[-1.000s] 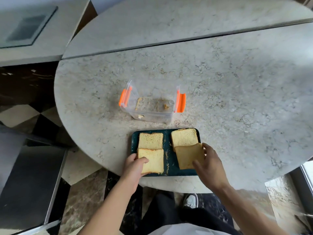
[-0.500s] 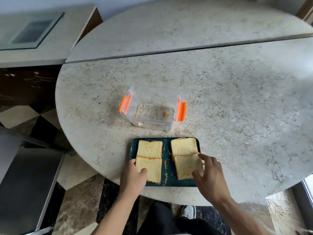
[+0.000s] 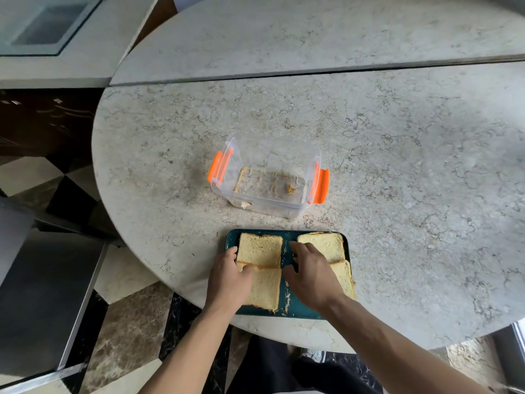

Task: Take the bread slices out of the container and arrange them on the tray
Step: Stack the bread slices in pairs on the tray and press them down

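Observation:
A dark teal tray lies at the near edge of the round marble table. Several bread slices lie flat on it: far left slice, near left slice, far right slice, near right slice. My left hand rests on the tray's left edge, thumb on the near left slice. My right hand lies spread over the tray's middle, covering part of the right slices, fingers apart. Behind the tray stands the clear container with orange clips, holding only crumbs.
The marble table spreads wide to the right and beyond the container. A second counter lies behind a seam. Left of the table is a drop to a checkered floor and a grey surface.
My right hand let go of the near right slice and slid left over the tray's middle. My left hand moved slightly up along the left slices.

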`<state>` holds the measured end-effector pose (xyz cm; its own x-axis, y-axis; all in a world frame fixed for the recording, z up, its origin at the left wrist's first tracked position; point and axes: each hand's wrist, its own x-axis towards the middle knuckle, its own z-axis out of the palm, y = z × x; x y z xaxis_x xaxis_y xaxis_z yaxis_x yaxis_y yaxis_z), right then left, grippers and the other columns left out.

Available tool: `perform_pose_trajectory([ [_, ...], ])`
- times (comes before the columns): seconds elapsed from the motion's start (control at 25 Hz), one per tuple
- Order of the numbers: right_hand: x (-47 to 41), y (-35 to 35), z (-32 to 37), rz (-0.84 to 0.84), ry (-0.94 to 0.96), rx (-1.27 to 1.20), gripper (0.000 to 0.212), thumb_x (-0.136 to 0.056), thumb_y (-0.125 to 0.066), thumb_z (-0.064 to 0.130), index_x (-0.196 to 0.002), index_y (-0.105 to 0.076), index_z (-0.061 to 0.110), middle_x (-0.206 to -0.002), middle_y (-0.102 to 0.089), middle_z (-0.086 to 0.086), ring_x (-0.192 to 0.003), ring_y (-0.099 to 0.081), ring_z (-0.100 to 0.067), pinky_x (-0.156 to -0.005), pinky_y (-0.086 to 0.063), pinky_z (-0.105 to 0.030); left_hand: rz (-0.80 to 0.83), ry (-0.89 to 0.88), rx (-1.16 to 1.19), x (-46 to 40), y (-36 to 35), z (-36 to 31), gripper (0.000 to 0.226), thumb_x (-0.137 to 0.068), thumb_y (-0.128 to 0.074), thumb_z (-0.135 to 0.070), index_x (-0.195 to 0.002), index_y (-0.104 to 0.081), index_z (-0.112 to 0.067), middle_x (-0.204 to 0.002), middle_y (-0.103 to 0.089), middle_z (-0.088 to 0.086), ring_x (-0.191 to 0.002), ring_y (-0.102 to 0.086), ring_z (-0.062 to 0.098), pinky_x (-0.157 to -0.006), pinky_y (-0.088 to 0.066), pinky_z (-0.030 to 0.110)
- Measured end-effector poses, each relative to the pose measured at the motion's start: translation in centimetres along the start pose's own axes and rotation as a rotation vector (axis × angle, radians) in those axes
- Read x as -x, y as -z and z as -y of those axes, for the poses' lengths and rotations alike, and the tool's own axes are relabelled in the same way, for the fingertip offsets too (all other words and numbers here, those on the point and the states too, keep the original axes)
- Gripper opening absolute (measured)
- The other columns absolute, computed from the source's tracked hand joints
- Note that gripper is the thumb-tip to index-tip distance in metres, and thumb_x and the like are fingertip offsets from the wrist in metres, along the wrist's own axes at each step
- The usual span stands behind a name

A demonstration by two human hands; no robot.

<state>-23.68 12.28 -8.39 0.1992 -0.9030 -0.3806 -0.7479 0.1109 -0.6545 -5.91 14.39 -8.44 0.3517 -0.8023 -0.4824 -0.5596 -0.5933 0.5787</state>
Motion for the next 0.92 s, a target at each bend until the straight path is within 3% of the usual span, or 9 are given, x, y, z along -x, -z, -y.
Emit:
perform_pose_trajectory([
  [0.12, -1.6, -1.1, 1.0, 0.044, -0.071, -0.012, 0.016, -0.087, -0.055, 0.022, -0.1, -0.054, 0.014, -0.098, -0.06, -0.009, -0.08, -0.055, -0.027, -0.061, -0.035, -0.03, 0.001, -0.002, 0.008, -1.2, -0.1, -0.2, 0.061, -0.091, -0.058, -0.022, -0.149, -0.041, -0.016, -0.15, -0.049, 0.005, -0.132, -0.049, 0.024, -0.108, -0.044, 0.044],
  [0.2, -2.1, -1.5, 1.7, 0.052, -0.093, -0.022, 0.013, -0.087, -0.056, 0.024, -0.092, -0.049, 0.014, -0.094, -0.059, -0.008, -0.075, -0.05, -0.023, -0.053, -0.029, -0.026, 0.002, -0.004, 0.01, -1.7, -0.1, -0.3, 0.059, -0.09, -0.058, -0.021, -0.147, -0.043, -0.015, -0.147, -0.051, 0.005, -0.128, -0.052, 0.025, -0.105, -0.047, 0.045],
  [0.28, -2.4, -2.0, 2.1, 0.038, -0.08, -0.037, 0.019, -0.089, -0.056, 0.025, -0.103, -0.057, 0.013, -0.101, -0.06, -0.009, -0.082, -0.055, -0.023, -0.058, -0.038, -0.023, -0.007, -0.011, 0.003, -2.1, -0.1, -0.4, 0.056, -0.09, -0.058, -0.021, -0.145, -0.046, -0.015, -0.144, -0.054, 0.005, -0.124, -0.055, 0.025, -0.101, -0.049, 0.045],
  [0.4, -2.4, -2.3, 2.5, 0.011, -0.057, -0.088, 0.038, -0.091, -0.058, 0.026, -0.124, -0.06, 0.008, -0.114, -0.062, -0.01, -0.1, -0.063, -0.027, -0.083, -0.054, -0.038, -0.062, -0.047, -0.053, -2.2, 0.0, -0.3, 0.055, -0.09, -0.059, -0.02, -0.143, -0.048, -0.015, -0.141, -0.056, 0.008, -0.125, -0.054, 0.027, -0.103, -0.047, 0.044],
  [0.6, -2.5, -2.6, 2.9, -0.023, -0.035, -0.14, 0.032, -0.089, -0.058, 0.024, -0.117, -0.064, 0.01, -0.112, -0.065, -0.008, -0.101, -0.065, -0.026, -0.085, -0.055, -0.04, -0.093, -0.084, -0.119, -2.3, 0.2, -0.2, 0.056, -0.092, -0.057, -0.018, -0.146, -0.045, -0.012, -0.142, -0.055, 0.009, -0.133, -0.042, 0.027, -0.113, -0.036, 0.041],
  [0.8, -2.1, -2.8, 2.6, 0.012, -0.021, -0.178, 0.058, -0.086, -0.057, 0.024, -0.143, -0.052, 0.011, -0.136, -0.062, -0.006, -0.119, -0.061, -0.02, -0.1, -0.051, -0.032, -0.094, -0.111, -0.091, -1.8, 0.1, 0.2, 0.059, -0.092, -0.058, -0.017, -0.149, -0.042, -0.013, -0.146, -0.051, 0.006, -0.138, -0.038, 0.023, -0.112, -0.033, 0.037],
  [0.92, -1.2, -2.9, 2.2, 0.001, -0.024, -0.171, 0.058, -0.088, -0.057, 0.024, -0.144, -0.051, 0.012, -0.136, -0.059, -0.006, -0.116, -0.06, -0.019, -0.099, -0.052, -0.034, -0.121, -0.099, -0.086, -0.9, 0.1, 0.9, 0.058, -0.091, -0.06, -0.018, -0.146, -0.043, -0.013, -0.139, -0.05, 0.007, -0.133, -0.042, 0.024, -0.109, -0.037, 0.038],
])
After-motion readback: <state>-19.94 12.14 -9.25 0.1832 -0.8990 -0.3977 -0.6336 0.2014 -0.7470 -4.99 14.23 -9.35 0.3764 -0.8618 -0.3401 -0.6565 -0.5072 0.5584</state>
